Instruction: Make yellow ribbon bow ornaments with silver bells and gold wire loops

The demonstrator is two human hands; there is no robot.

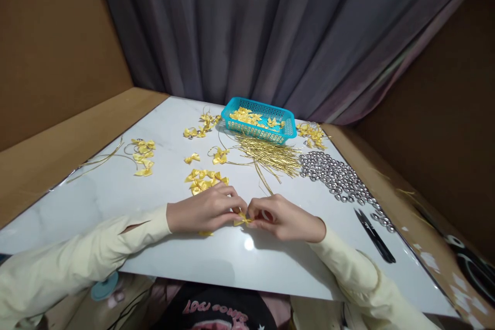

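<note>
Toward the near edge of the white table [270, 273], your left hand [212, 206] and your right hand [286, 218] grasp one small yellow bow [243, 220] between them, thumb and finger of each pinched together on opposite sides of it; whether it touches the tabletop cannot be told. From that bow, a heap of loose bows [207, 181] lies near at eleven o'clock, with a blue basket [290, 131] of more bows farther off at twelve. Gold ties [270, 154] are spread at one o'clock, silver beads [338, 172] at two, and a pair of black snips [382, 250] at three.
</note>
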